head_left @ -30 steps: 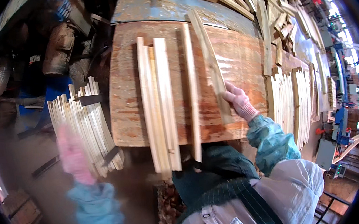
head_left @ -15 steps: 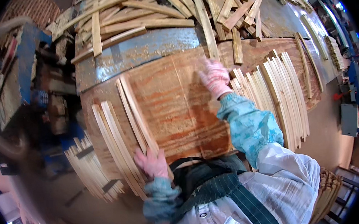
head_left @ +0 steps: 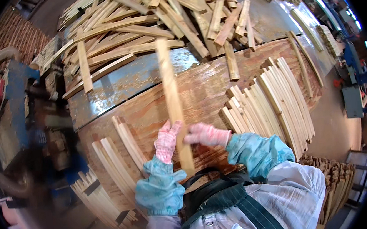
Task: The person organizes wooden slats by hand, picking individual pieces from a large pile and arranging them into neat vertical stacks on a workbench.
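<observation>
A long, flat wooden strip (head_left: 172, 93) stands out in front of me, its far end pointing at the wood pile and slightly blurred. My left hand (head_left: 166, 141), in a pink-and-white knit glove, grips the strip's left edge near its lower part. On the other side, my right hand (head_left: 208, 135) is gloved alike, with fingers stretched toward the strip's right edge; whether they touch it I cannot tell. Left of my left hand lies a pair of pale strips (head_left: 129, 141), with more strips (head_left: 114, 157) beside them. A row of strips (head_left: 274, 102) lies right of my right hand.
A plywood worktop (head_left: 147, 98) lies under the work. Behind it, a jumbled pile of wood pieces (head_left: 120, 46) covers much of a metal surface (head_left: 103, 99). A bundle of strips (head_left: 97, 196) sits low at the left, and stacked wood (head_left: 331, 180) at the lower right.
My left hand has left the strips at the left and now holds a wooden strip. My right hand has come back from the far side toward me. The head view has shifted.
</observation>
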Action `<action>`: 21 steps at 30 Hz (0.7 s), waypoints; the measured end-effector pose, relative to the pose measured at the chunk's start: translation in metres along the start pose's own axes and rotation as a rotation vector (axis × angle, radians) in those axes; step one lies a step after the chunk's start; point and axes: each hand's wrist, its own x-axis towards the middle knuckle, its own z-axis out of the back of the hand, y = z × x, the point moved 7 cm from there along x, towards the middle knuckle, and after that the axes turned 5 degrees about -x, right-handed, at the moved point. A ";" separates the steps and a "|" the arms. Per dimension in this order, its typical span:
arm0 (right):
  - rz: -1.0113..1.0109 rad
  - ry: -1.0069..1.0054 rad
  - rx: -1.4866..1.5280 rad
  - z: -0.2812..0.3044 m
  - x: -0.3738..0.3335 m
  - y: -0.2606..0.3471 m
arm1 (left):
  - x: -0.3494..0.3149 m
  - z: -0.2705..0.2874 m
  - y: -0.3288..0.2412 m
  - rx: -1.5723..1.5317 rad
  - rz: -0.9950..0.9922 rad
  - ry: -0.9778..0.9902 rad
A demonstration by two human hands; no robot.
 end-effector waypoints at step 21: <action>0.346 -0.075 1.271 0.121 -0.010 -0.039 | 0.035 -0.029 -0.010 0.263 -0.133 0.104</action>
